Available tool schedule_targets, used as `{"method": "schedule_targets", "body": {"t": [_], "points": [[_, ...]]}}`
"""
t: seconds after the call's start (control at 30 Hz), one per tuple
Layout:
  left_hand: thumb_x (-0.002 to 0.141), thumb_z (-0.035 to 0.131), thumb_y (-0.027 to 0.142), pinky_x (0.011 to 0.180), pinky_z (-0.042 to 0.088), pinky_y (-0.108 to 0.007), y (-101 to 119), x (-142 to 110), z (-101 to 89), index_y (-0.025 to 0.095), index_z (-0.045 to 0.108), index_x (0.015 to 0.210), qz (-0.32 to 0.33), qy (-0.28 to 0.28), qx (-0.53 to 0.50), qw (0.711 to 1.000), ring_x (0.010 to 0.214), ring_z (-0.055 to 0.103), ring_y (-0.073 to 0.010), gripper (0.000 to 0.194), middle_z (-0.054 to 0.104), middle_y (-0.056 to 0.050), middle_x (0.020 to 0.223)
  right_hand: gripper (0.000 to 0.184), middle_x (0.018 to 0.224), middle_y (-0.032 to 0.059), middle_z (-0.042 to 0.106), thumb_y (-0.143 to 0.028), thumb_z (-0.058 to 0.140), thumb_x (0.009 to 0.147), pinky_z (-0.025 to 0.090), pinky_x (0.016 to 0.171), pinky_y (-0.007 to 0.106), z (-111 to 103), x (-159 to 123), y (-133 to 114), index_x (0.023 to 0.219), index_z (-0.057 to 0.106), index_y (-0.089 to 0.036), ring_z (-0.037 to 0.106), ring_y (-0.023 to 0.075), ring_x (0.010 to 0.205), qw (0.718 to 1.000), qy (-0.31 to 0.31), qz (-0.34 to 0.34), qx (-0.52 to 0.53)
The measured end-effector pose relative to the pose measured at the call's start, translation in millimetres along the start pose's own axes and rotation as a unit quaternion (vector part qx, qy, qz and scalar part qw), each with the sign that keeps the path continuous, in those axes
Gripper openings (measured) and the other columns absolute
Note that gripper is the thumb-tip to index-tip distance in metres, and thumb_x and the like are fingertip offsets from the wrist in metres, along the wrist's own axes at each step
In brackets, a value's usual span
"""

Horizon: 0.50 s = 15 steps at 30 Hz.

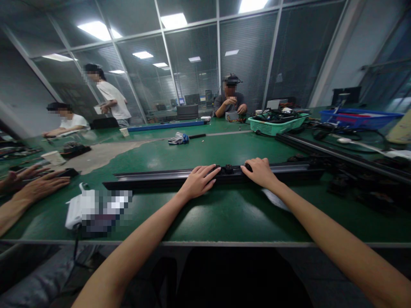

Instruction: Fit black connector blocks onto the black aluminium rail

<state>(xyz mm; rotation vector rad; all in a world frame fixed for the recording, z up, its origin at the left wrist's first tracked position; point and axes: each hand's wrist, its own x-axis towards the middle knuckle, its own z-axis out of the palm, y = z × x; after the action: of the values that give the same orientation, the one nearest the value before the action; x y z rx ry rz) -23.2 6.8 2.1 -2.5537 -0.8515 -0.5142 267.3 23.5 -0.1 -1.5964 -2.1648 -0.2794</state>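
Note:
A long black rail [154,177] with a shiny strip along its top lies crosswise on the green table. My left hand [201,180] rests over its middle, fingers reaching across the top and thumb along the near side. Just to the right, my right hand [260,172] is closed over the rail, its thumb and fingers by a small dark part. Between both hands, a small black fitting [228,169] sits on the rail. The undersides of my fingers are hidden.
Another black rail [321,147] lies slantwise at right, near a green basket [272,125] of cables and a blue basket [356,117]. At left are a white adapter [75,209], a paper cup [54,158] and a co-worker's hands [41,186]. Other people occupy the far side.

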Motion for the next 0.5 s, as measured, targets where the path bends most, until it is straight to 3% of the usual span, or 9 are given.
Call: {"method": "schedule_targets", "body": {"t": [0.5], "points": [[0.101,0.038,0.034,0.107,0.039,-0.043,-0.1,0.5,0.3,0.021,0.037,0.151,0.001,0.000,-0.002,1.000,0.129,0.049,-0.0248,0.051,0.044,-0.012,0.151,0.039,0.093,0.0122,0.070,-0.043,0.037,0.097,0.028,0.080,0.038,1.1,-0.5,-0.2,0.095,0.066,-0.017,0.057,0.0268,0.093,1.000,-0.001,0.003,-0.003]]}}
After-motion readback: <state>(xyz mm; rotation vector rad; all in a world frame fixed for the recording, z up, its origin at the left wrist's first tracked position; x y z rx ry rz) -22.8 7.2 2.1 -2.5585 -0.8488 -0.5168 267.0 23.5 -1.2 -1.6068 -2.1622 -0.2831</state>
